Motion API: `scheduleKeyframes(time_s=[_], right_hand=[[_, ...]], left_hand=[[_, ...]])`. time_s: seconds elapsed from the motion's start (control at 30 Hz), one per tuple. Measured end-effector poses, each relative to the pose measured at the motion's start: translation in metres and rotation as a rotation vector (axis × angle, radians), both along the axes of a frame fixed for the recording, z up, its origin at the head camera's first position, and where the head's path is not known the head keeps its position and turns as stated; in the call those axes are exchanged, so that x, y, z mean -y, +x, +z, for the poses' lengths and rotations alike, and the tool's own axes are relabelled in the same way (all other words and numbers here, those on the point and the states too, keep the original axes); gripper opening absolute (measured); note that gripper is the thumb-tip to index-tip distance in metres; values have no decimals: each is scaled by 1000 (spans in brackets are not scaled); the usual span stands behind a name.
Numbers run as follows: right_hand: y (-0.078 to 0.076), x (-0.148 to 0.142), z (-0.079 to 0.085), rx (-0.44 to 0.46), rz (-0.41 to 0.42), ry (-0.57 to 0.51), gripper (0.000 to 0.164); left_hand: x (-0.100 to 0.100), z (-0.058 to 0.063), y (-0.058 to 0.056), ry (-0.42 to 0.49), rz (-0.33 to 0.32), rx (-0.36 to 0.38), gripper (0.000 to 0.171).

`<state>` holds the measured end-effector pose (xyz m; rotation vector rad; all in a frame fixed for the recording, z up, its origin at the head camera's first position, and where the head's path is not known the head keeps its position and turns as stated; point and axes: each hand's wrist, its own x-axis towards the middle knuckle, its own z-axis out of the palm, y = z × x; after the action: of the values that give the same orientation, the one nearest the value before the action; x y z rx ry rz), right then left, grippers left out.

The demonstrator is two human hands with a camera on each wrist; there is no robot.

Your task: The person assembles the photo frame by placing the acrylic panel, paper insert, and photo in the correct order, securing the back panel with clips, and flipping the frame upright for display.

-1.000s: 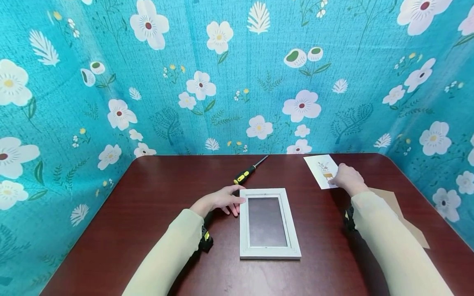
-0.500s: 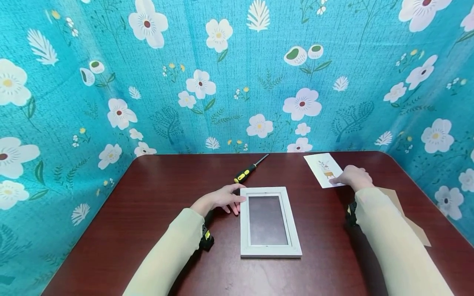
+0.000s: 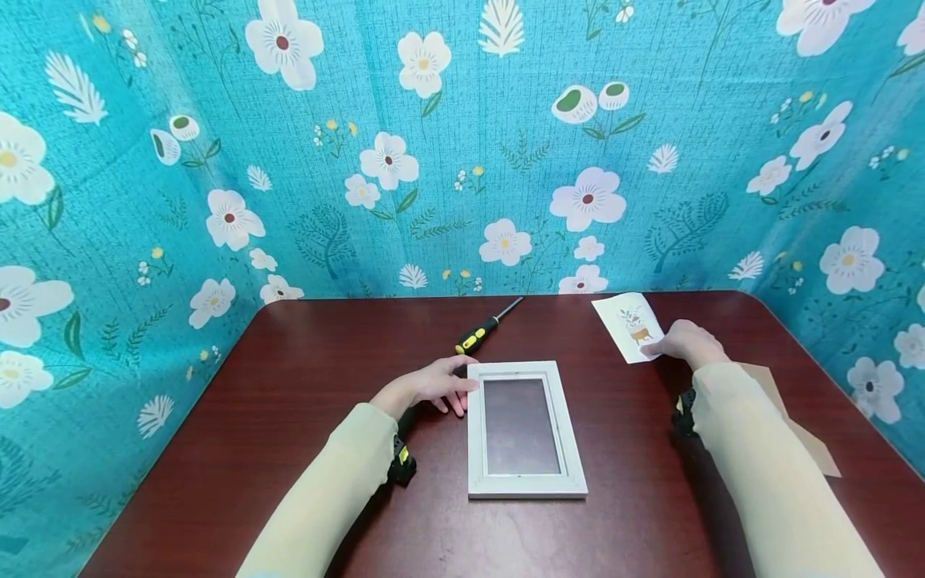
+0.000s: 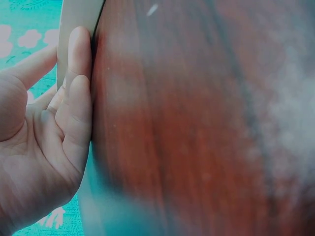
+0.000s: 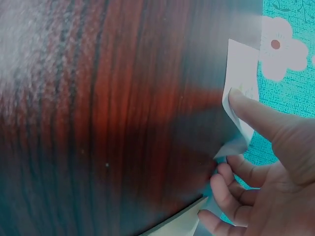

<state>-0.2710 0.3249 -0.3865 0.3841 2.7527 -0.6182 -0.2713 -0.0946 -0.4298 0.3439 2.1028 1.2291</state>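
Note:
In the head view, a white picture frame (image 3: 566,429) with a grey pane lies flat on the table. My left hand (image 3: 433,385) grips its upper left side, thumb over the rim. In the left wrist view, the fingers (image 4: 78,108) lie along the frame's edge (image 4: 74,14). Farther right, my right hand (image 3: 686,343) pinches the lower right corner of a white card (image 3: 621,321) printed with a plant in an orange pot. In the right wrist view, the thumb lies on the card (image 5: 241,64), which bends up; the fingers curl at its underside.
Behind the frame lies a black and yellow screwdriver (image 3: 480,333), shaft pointing to the back. A brown board (image 3: 812,445) rests on the table (image 3: 289,449) partly behind the right forearm. A blue flowered cloth (image 3: 448,160) hangs along the back and sides.
My right hand has shifted slightly right, and the card's right side now bows upward in its pinch. My left hand and the frame stay together; the whole head view has drifted slightly.

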Motion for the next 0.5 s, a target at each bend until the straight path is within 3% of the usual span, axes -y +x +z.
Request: scheduleKeyframes(time_s=[0.5], right_hand=[[-17,-6,-14,-16,-23,-167,65]], left_hand=[[-1,5,2,9,-20,-5,43]])
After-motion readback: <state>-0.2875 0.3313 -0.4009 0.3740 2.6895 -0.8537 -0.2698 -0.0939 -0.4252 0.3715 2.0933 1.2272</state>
